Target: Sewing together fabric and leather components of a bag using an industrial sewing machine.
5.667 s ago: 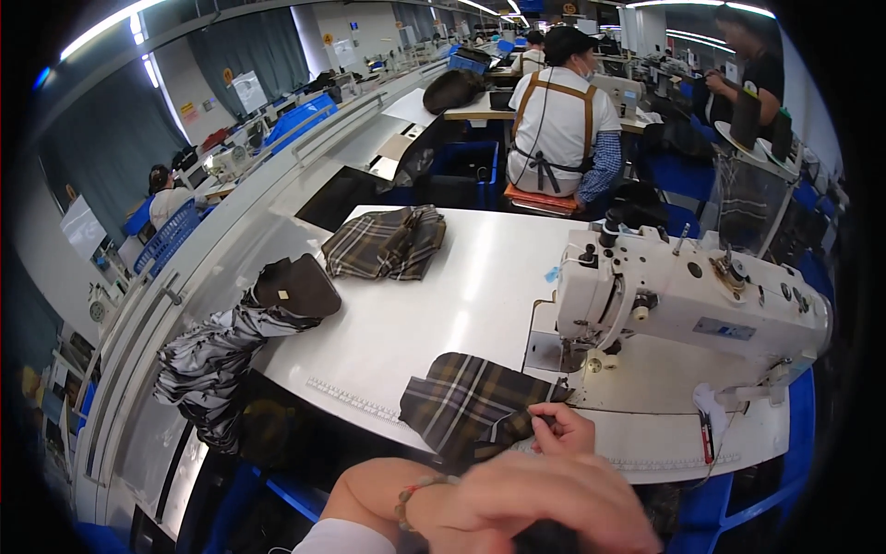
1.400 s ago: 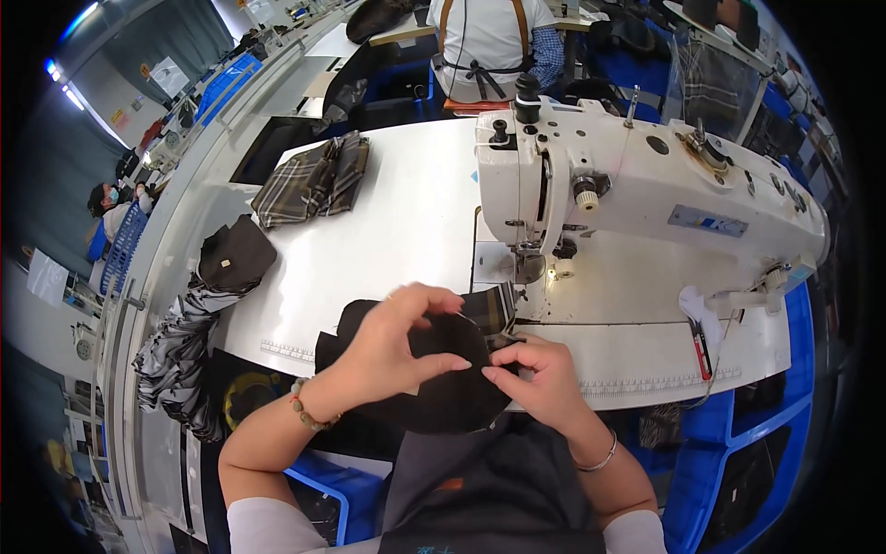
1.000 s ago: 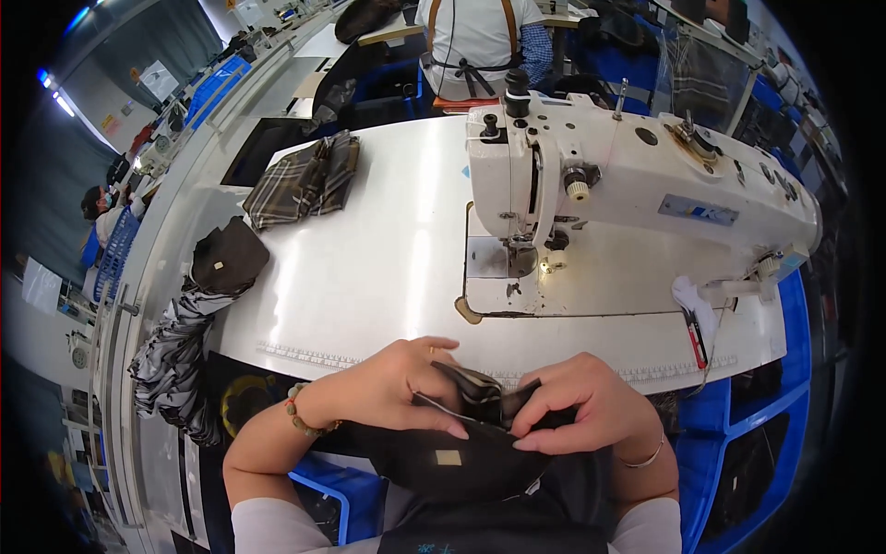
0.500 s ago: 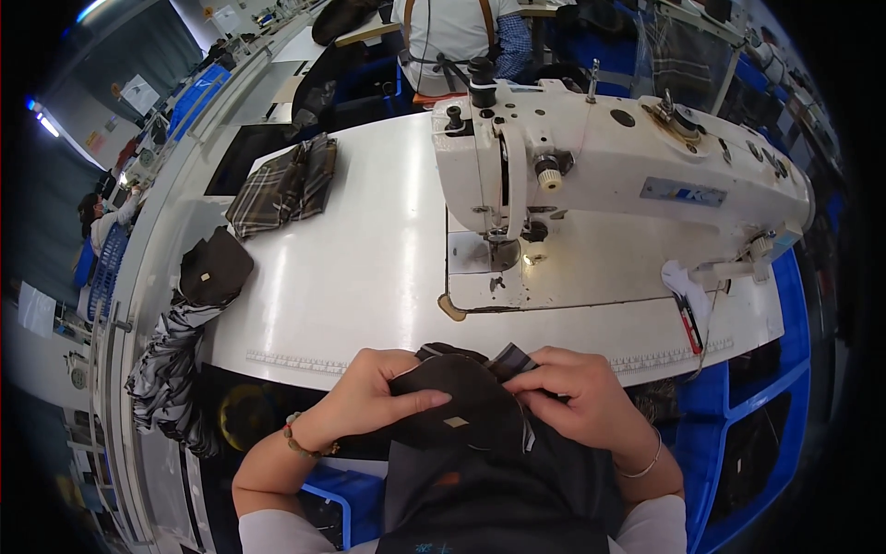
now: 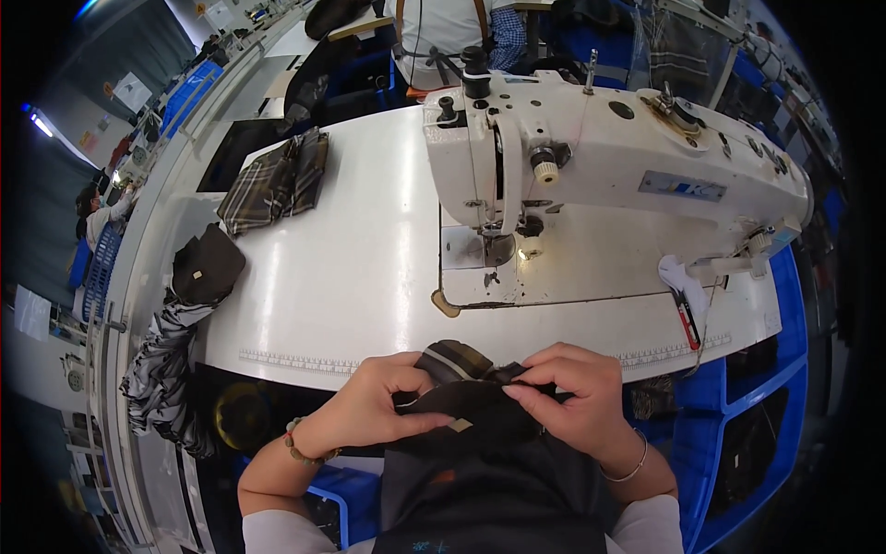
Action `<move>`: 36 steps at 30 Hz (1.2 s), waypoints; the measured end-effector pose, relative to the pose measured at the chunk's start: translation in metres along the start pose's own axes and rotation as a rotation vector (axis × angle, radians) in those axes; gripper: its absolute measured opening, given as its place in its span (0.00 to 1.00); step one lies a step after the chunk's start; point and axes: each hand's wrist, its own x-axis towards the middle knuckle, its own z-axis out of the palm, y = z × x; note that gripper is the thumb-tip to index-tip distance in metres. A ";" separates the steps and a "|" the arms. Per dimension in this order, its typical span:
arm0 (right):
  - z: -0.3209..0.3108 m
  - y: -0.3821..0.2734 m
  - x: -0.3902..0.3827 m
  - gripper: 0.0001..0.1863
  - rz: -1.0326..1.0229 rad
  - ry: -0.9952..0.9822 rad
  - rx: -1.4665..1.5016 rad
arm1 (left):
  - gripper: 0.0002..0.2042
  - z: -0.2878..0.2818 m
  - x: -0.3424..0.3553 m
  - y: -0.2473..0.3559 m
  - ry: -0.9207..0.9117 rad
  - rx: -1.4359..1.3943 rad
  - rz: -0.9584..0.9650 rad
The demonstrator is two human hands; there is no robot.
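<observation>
Between my two hands, above my lap at the table's front edge, is a dark brown fabric piece (image 5: 471, 406) with a curved rim and a small pale diamond mark. A plaid part (image 5: 452, 358) of the cloth shows behind that rim. My left hand (image 5: 392, 397) grips the left side, thumb on the front near the diamond and fingers behind. With thumb and fingertips, my right hand (image 5: 577, 397) pinches the right end of the rim, where a narrow dark strip sticks out. The fingers of my left hand are partly hidden by the cloth.
A white sewing machine (image 5: 591, 148) stands on the white table (image 5: 360, 249). Folded plaid cloth (image 5: 272, 185) lies at the left, near a dark brown piece (image 5: 208, 268) on a gathered striped bundle (image 5: 166, 369). A red-handled tool (image 5: 686, 321) lies at right, above blue bins (image 5: 784, 369).
The rim of the brown piece has tipped down toward me, and more plaid shows behind it. My right hand has shifted its pinch along the edge. The view has moved slightly.
</observation>
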 end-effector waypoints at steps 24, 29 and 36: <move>0.000 -0.006 0.001 0.07 -0.048 0.055 0.060 | 0.11 0.024 0.020 -0.003 0.147 -0.209 0.121; 0.000 -0.007 0.003 0.10 -0.065 0.053 0.055 | 0.12 0.025 0.020 -0.001 0.174 -0.231 0.116; 0.003 -0.007 0.001 0.11 -0.095 0.051 0.039 | 0.10 0.021 0.019 0.006 0.150 -0.312 0.058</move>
